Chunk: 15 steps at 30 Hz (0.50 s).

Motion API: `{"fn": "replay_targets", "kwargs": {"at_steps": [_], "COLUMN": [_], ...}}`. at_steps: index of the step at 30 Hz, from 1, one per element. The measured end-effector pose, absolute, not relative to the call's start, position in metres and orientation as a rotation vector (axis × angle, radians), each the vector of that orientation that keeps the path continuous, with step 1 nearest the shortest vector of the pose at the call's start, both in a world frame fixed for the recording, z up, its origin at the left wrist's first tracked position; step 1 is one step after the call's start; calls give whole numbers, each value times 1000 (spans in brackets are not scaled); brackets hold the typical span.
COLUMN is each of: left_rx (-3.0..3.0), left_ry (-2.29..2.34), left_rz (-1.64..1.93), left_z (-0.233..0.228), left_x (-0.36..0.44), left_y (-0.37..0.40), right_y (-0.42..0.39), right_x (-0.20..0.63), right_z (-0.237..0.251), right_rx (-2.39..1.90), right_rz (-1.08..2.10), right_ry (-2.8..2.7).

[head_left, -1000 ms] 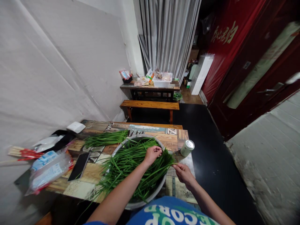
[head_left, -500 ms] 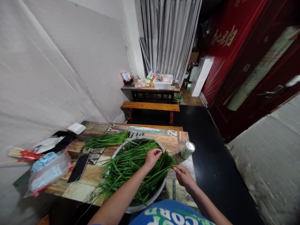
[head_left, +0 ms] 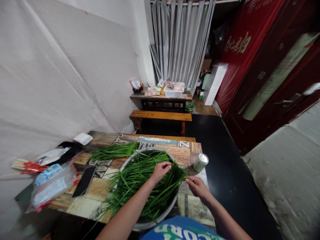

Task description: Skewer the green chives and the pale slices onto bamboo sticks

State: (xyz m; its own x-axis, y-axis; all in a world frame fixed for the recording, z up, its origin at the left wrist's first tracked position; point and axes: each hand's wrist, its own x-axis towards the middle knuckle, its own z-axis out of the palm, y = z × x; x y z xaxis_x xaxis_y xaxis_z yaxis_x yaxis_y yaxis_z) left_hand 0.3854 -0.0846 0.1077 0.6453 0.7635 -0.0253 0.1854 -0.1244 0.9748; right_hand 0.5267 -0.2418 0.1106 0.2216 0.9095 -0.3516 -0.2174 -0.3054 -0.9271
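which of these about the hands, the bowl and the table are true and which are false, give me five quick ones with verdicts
1. The right hand pinches the greens near the edge of the bowl. True.
2. Nothing stands to the right of the bowl. False: the can stands there, upright.
3. The phone lies on the table, to the left of the bowl. True.
4. All the greens are in the bowl. False: a bunch lies on the table beside it.
5. Both hands are flat on the table. False: the left hand is over the greens in the bowl.
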Motion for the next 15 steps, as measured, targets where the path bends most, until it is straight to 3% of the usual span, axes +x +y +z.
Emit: {"fn": "replay_targets", "kwargs": {"at_steps": [5, 10, 15], "left_rx": [1617, 1801, 1788], "left_ry": [537, 570, 778], "left_rz": [497, 644, 954], "left_z": [180, 241, 283], "left_x": [366, 349, 321], "left_y": [-70, -70, -73], "right_y": [-224, -196, -183], "right_x": [546, 544, 524], "right_z": [170, 234, 296], "right_rx": [-1375, -1358, -1414], "right_rz": [1289, 1165, 630], "right_ry": [-976, -1235, -1697]}}
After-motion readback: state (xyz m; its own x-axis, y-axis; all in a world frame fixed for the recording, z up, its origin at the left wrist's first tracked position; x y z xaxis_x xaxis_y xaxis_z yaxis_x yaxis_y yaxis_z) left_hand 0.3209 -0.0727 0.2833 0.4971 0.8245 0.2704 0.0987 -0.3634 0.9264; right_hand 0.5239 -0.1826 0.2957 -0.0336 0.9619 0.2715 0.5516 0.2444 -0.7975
